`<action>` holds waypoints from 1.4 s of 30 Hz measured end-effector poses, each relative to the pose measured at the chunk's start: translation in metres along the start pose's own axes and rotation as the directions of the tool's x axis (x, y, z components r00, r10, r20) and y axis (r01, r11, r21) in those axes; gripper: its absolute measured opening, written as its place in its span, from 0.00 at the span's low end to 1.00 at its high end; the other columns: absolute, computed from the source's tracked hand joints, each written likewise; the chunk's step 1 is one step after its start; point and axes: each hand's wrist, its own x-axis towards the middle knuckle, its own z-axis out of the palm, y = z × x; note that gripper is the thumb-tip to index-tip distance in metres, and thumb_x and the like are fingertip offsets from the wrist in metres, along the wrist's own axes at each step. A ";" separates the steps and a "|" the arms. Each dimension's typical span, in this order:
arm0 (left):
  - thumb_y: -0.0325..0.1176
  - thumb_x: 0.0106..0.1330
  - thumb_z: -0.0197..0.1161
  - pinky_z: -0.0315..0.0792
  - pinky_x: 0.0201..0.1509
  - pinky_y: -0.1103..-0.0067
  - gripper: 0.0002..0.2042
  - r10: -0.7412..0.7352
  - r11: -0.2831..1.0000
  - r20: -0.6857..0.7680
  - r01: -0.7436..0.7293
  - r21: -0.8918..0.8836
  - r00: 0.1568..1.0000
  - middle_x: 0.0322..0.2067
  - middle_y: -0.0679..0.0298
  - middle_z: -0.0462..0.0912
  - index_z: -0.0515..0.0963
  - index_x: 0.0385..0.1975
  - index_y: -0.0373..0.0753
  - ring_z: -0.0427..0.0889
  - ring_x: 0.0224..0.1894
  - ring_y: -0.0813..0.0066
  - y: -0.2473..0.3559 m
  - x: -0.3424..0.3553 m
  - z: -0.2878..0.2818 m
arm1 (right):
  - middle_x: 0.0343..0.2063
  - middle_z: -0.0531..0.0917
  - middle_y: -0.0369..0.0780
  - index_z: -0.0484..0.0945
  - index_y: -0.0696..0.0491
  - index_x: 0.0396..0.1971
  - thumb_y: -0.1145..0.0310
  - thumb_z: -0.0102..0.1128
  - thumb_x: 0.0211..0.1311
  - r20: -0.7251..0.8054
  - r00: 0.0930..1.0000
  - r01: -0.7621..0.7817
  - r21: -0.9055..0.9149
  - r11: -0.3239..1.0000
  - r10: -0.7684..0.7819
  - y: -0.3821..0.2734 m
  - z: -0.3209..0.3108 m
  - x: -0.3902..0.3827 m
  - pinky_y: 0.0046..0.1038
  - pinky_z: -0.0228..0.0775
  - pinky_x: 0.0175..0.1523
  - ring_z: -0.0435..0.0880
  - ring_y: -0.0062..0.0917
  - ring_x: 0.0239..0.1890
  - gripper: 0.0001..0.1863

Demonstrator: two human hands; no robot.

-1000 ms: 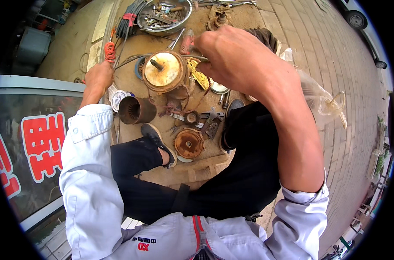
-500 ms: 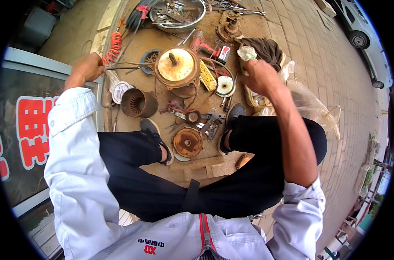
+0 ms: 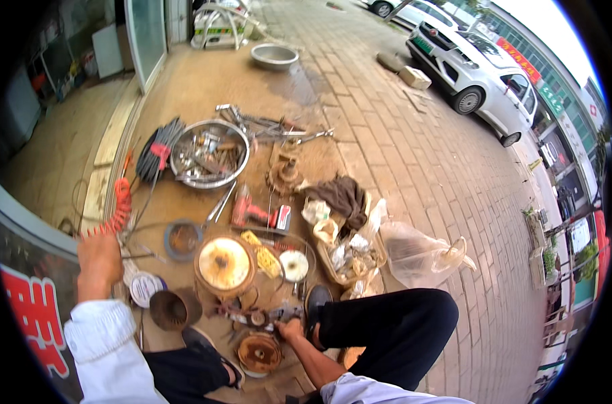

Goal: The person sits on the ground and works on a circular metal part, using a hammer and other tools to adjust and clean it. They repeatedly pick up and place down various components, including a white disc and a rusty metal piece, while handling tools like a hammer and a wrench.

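My left hand (image 3: 98, 266) is closed, with a thin dark rod (image 3: 139, 256) sticking out of its right side, beside the red coiled air hose (image 3: 119, 205). My right hand (image 3: 291, 328) is down between the feet, its fingers closed at a dark metal tool (image 3: 285, 314); what they grip is hidden. Just below lies a rusty round disc (image 3: 259, 353). Further up stands a motor part with a round pale top (image 3: 223, 264), next to a yellow perforated piece (image 3: 269, 261) and a white pulley-like disc (image 3: 294, 266). A rusty hollow cylinder (image 3: 176, 310) sits at its lower left.
A metal basin (image 3: 210, 183) of tools and a red cordless drill (image 3: 255, 212) lie farther off. On the right are a basket (image 3: 353, 277) with bags and a brown cloth (image 3: 343, 200). A glass door frame (image 3: 33, 219) borders the left. White cars stand beyond the brick paving.
My right hand has moved from the bag by the basket down to the tools between my feet. My left hand keeps the rod. The view has tilted up, showing more of the street.
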 end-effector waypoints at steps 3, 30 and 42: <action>0.23 0.49 0.68 0.81 0.47 0.59 0.05 -0.005 1.000 -0.119 0.001 -0.029 0.993 0.32 0.45 0.87 0.87 0.26 0.34 0.88 0.39 0.47 0.000 -0.007 -0.006 | 0.52 0.85 0.53 0.85 0.59 0.49 0.41 0.76 0.51 0.036 0.997 -0.069 -0.005 0.998 0.069 -0.011 -0.007 -0.010 0.38 0.76 0.59 0.84 0.44 0.56 0.37; 0.32 0.76 0.59 0.84 0.52 0.74 0.07 0.226 -0.578 -0.555 -0.349 -0.738 0.800 0.47 0.58 0.86 0.78 0.48 0.38 0.87 0.49 0.65 0.071 -0.073 -0.106 | 0.34 0.79 0.53 0.73 0.64 0.45 0.67 0.52 0.63 -0.765 0.544 0.786 0.319 0.530 -0.345 -0.103 -0.195 -0.122 0.44 0.68 0.48 0.76 0.43 0.36 0.17; 0.30 0.75 0.59 0.79 0.41 0.78 0.09 0.430 0.190 -0.381 -0.495 -0.848 0.818 0.38 0.63 0.87 0.82 0.44 0.32 0.84 0.39 0.78 0.104 -0.044 -0.041 | 0.22 0.73 0.36 0.73 0.60 0.44 0.68 0.51 0.67 -0.566 0.497 0.809 0.577 0.114 -0.658 -0.149 -0.366 -0.263 0.23 0.65 0.23 0.71 0.18 0.20 0.12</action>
